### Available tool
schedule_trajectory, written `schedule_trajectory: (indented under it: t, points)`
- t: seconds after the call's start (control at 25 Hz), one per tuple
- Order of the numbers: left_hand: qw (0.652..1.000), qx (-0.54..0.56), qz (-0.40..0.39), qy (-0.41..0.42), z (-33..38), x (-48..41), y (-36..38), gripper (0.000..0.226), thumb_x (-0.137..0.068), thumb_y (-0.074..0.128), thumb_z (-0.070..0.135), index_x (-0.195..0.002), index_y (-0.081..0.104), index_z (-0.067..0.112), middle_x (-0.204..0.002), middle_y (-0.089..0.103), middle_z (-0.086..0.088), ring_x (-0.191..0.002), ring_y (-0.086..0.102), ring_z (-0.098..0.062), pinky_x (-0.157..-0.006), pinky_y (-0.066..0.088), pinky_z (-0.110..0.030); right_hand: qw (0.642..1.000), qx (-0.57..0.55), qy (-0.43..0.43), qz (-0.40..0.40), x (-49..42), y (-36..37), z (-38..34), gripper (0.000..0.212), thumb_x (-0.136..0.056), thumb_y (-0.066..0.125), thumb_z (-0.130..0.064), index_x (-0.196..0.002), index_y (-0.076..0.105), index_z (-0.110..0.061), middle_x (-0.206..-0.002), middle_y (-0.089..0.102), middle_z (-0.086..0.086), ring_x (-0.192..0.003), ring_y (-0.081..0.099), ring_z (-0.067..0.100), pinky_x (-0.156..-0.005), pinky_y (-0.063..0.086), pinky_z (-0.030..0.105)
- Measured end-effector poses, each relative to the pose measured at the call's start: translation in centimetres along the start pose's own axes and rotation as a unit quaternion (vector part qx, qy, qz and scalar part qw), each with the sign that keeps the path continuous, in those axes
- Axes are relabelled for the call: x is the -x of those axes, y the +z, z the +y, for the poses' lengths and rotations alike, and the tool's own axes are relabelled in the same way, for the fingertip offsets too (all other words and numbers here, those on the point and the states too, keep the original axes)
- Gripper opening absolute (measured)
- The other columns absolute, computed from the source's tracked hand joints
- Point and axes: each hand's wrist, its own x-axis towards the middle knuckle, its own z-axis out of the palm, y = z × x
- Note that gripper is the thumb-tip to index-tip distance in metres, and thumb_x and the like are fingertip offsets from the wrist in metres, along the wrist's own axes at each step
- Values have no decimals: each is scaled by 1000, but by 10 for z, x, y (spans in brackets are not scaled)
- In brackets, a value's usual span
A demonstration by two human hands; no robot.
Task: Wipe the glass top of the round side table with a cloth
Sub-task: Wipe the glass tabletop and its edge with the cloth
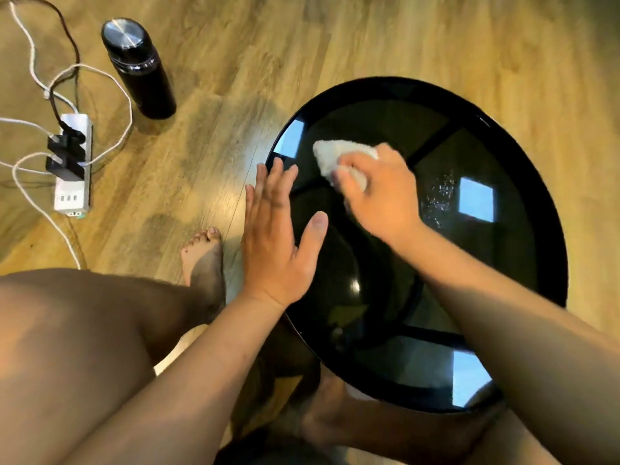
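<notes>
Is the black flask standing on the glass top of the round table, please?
No, the flask stands on the wooden floor, apart from the table and near the power strip.

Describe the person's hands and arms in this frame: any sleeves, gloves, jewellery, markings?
Left hand and right hand are both bare, with no gloves, rings, watch or wristbands visible. No sleeves are in view: both arms run uncovered from the wrists to the frame edge. No tattoos or markings show. The right hand is slightly motion-blurred, so fine detail there cannot be told.
</notes>
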Motion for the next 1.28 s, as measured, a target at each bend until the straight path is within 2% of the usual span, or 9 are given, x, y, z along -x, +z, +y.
schedule_trajectory:
  t: [0.16,0.28,0.4,0.52,0.72,0.84,1.0,1.16,1.28]
  points:
    - [998,-55,-6,20,2,1,2,64,-95,35,46,-149,34,14,-162,26,-8,-153,9,-22,-124,-2,-38,992,-41,-68,-102,198,-51,-27,19,-87,61,-42,-101,65,-30,-96,54,5,-82,51,25,-69,44,36]
    - [996,-82,-17,32,0,3,2,64,-95,33,48,-149,34,13,-162,26,-9,-153,9,-22,-124,0,-42,992,-23,-74,-104,225,-64,2,17,-86,60,-41,-102,61,-33,-96,55,5,-79,52,27,-67,43,37]
    - [997,-70,-18,24,-3,2,2,65,-96,32,49,-150,33,12,-162,25,-8,-153,10,-23,-125,3,-43,999,4,-22,-35,149,-48,48,19,-88,59,-41,-102,65,-31,-93,58,13,-84,56,36,-73,48,45]
    - [998,-56,-14,22,-3,1,1,64,-96,34,46,-149,33,11,-162,25,-7,-153,11,-21,-124,1,-35,997,15,74,26,27,-32,113,28,-89,56,-46,-107,69,-28,-99,60,16,-97,59,38,-85,49,49]
    - [999,-37,-12,13,0,0,-1,63,-94,38,40,-148,36,9,-161,28,-8,-153,14,-21,-125,4,-39,986,57,156,16,-128,-19,171,37,-84,42,-59,-109,59,-38,-101,70,7,-87,68,33,-77,57,47]
    - [998,-52,-13,18,0,0,-1,63,-94,38,41,-147,37,8,-160,29,-9,-153,15,-22,-125,6,-38,983,45,174,28,-140,-20,172,47,-79,36,-65,-113,56,-39,-111,67,6,-101,64,31,-90,52,43]
    - [999,-42,-8,11,1,-1,-1,62,-94,37,44,-147,36,12,-160,29,-6,-152,15,-21,-124,6,-35,980,48,191,22,-75,-23,120,37,-87,47,-51,-112,65,-31,-114,63,13,-109,58,34,-90,43,35]
    - [999,-33,8,2,2,1,0,63,-94,36,47,-147,37,14,-160,30,-8,-151,15,-19,-124,9,-37,997,-20,81,0,90,-31,17,27,-87,55,-45,-102,71,-28,-95,60,15,-87,58,38,-77,49,42]
    - [999,-30,11,-6,1,2,0,62,-94,36,47,-147,37,15,-160,30,-8,-151,14,-19,-123,14,-48,993,-42,-6,-110,211,-61,-29,19,-83,62,-43,-99,66,-33,-92,57,6,-79,54,27,-67,46,36]
